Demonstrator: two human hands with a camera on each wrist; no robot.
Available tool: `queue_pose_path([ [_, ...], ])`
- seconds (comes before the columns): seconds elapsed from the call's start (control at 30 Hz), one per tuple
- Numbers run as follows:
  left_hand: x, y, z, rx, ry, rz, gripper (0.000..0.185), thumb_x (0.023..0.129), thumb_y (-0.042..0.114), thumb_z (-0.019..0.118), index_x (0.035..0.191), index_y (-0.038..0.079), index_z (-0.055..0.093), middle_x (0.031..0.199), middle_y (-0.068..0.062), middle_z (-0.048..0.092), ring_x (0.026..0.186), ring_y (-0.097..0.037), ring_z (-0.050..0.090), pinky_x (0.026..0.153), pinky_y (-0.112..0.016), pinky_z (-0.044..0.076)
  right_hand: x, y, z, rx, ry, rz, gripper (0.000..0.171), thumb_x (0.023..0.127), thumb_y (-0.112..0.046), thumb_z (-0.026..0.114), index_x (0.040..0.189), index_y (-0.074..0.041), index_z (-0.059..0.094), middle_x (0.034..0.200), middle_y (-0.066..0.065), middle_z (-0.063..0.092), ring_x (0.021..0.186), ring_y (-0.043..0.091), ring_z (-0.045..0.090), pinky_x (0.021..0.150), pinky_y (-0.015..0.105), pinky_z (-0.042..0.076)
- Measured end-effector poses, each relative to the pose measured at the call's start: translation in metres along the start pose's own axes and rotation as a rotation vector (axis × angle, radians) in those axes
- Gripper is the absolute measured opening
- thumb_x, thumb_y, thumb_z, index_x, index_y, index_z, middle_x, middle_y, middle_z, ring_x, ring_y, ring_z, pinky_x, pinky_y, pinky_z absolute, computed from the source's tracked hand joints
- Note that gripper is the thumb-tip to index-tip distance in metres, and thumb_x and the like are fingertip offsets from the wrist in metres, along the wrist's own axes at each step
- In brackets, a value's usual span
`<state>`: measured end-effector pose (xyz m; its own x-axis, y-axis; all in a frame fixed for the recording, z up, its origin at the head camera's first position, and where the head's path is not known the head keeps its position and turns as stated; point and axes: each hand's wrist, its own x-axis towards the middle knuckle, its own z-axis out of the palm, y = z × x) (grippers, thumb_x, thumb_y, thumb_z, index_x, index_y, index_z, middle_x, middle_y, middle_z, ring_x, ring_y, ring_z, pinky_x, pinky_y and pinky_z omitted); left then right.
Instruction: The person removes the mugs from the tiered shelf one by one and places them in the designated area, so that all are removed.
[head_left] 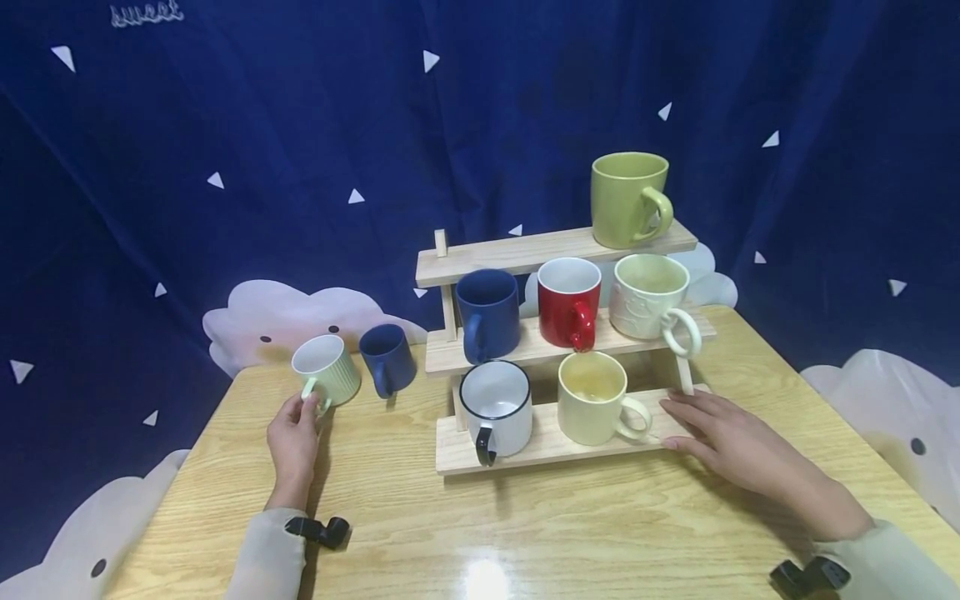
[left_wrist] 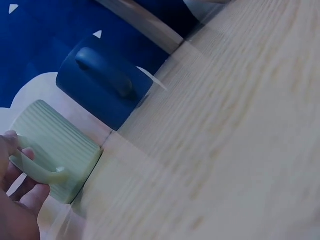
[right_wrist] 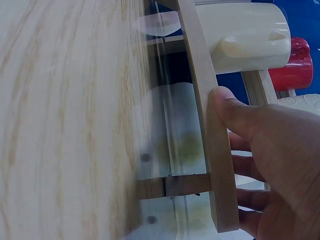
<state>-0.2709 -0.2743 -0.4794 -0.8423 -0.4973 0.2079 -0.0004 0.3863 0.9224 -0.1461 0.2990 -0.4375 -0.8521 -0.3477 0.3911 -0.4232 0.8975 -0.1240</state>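
Here my left hand (head_left: 294, 435) pinches the handle of the ribbed green mug (head_left: 327, 369) at left of centre, while my right hand (head_left: 723, 442) lies flat-fingered, steadying the wooden rack (head_left: 551, 446) at lower right.

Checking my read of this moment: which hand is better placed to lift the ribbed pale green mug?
Left. The left hand already pinches the ribbed pale green mug by its handle; the right hand rests on the wooden rack.
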Motion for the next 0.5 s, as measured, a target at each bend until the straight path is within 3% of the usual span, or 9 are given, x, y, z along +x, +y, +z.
queue_pose_path([
  [0.33,0.0024,0.0000,-0.0014,0.008,-0.013,0.029,0.039,0.089,0.038,0.050,0.115,0.010,0.059,0.101,-0.010,0.062,0.092,-0.015,0.053,0.072,-0.023,0.044,-0.0001,-0.0004,0.0007,-0.007,0.002,-0.001,0.054,0.080,-0.045,0.061,0.122,-0.012,0.054,0.124,0.011,0.050,0.115,0.035,0.043,0.093,0.049,0.034],
  [0.5,0.0029,0.0004,-0.0039,-0.010,-0.024,0.002,0.044,0.087,0.042,0.051,0.118,0.011,0.057,0.105,-0.009,0.060,0.098,-0.017,0.054,0.077,-0.025,0.045,0.0004,-0.0009,0.0004,-0.008,0.009,-0.008,0.054,0.080,-0.044,0.061,0.122,-0.012,0.055,0.124,0.012,0.051,0.114,0.035,0.043,0.093,0.049,0.034],
])
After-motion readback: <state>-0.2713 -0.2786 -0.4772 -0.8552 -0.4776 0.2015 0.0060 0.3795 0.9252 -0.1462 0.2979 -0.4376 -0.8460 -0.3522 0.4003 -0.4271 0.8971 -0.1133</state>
